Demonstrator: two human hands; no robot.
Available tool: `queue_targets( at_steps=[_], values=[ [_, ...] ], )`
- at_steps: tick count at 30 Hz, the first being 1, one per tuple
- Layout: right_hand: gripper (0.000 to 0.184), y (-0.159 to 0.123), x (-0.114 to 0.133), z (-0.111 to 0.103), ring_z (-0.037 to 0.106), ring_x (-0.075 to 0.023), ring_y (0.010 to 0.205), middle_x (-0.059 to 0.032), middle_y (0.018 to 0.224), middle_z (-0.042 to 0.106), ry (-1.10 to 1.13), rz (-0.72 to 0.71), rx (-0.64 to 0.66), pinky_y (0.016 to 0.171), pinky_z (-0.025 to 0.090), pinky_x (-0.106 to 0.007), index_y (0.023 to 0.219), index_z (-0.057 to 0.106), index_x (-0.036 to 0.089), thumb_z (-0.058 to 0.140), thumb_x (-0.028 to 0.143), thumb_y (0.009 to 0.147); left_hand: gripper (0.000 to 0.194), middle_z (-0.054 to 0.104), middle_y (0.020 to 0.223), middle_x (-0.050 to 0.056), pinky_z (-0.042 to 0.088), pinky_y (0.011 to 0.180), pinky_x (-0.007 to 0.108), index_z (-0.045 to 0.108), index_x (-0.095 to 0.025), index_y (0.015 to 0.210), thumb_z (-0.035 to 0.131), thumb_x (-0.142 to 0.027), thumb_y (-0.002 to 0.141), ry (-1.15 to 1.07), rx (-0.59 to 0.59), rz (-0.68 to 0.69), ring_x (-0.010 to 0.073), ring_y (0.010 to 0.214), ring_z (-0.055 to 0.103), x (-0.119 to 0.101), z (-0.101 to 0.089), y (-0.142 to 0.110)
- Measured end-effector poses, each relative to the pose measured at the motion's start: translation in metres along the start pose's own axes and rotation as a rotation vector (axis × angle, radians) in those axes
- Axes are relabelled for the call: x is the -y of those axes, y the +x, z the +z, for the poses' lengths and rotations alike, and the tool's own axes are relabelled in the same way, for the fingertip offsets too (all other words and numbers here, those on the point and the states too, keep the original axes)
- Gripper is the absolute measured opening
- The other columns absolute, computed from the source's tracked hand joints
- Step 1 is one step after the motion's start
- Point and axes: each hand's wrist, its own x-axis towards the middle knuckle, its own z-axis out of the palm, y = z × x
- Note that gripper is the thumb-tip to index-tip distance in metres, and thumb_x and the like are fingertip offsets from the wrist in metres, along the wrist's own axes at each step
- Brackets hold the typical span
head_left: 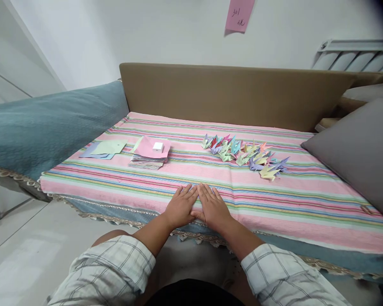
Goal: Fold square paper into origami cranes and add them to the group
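My left hand (181, 206) and my right hand (213, 208) lie flat, palms down, near the front edge of a striped pink cloth (108, 182). Their fingers are stretched out and the two hands touch at the fingertips and thumbs. Neither holds anything. Beyond my right hand sits a cluster of folded paper cranes (242, 154) in several colours. Ahead and to the left stands a stack of paper sheets (148, 159) with a pink sheet on top. A small white box-like block (158, 147) rests on that stack. Farther left are a few loose green and blue sheets (110, 146).
The cloth covers a couch seat with a brown backrest (226, 95) and a blue armrest (67, 119). A grey cushion (360, 144) fills the right end. A small brown object (366, 209) lies near it. A pink note (239, 16) hangs on the wall.
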Motion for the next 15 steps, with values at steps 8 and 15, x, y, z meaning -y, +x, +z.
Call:
queue_targets(
  at_steps=[8,15],
  values=[
    [0.072,-0.003,-0.008,0.000,0.023,-0.0249,0.137,-0.0120,0.147,0.030,-0.012,-0.039,-0.029,0.112,0.019,-0.042,0.140,0.034,0.010,0.035,0.060,0.087,0.070,0.030,0.147,0.010,0.019,0.110,0.049,0.029,-0.015,0.141,0.055,-0.031,0.078,-0.013,-0.013,-0.041,0.0288,0.137,0.023,0.003,-0.004,-0.005],
    [0.051,-0.005,-0.013,-0.002,0.031,-0.0239,0.133,-0.0127,0.142,0.039,0.012,-0.055,-0.097,0.109,0.028,-0.043,0.136,0.041,0.011,0.043,0.034,0.090,0.063,0.043,0.141,0.008,0.026,0.106,0.048,0.042,-0.020,0.135,0.059,-0.042,0.078,0.000,-0.122,-0.033,0.0292,0.129,0.037,0.005,-0.003,-0.001]
  ],
)
